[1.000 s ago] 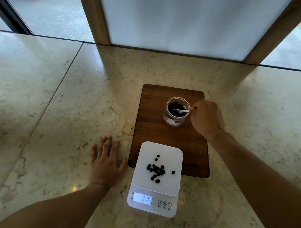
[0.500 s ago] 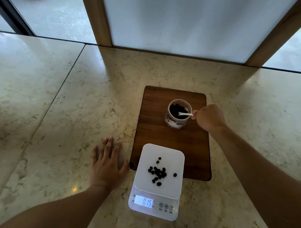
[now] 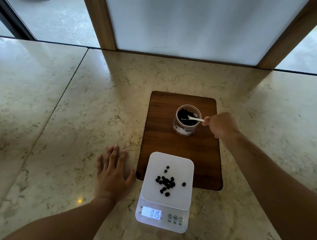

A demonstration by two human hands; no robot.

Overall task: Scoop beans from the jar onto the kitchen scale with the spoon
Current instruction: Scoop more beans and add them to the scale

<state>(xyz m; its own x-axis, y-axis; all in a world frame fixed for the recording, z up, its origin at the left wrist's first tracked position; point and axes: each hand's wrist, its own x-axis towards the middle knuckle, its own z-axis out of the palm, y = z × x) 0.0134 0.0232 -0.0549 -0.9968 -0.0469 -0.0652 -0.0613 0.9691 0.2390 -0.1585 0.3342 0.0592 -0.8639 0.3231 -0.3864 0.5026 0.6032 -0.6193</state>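
Right hand (image 3: pixel 222 127) pinches the spoon (image 3: pixel 194 118), bowl down among beans inside the jar (image 3: pixel 187 121): loading. Next, lift level toward the scale (image 3: pixel 167 182). Left hand (image 3: pixel 113 174) flat, empty.

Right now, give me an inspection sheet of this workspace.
Surface: marble counter, wooden board on it.
Job's things: jar of beans upright on the board; spoon dipped in the jar; scale at the board's near edge, reading 0.15, loose beans on its platform.
Clutter: nothing seen.
Grippers: right hand pinches the spoon handle; left hand flat on the counter, empty.
Cables: nothing seen.
Surroundings: wood-framed white panel behind, glass either side.
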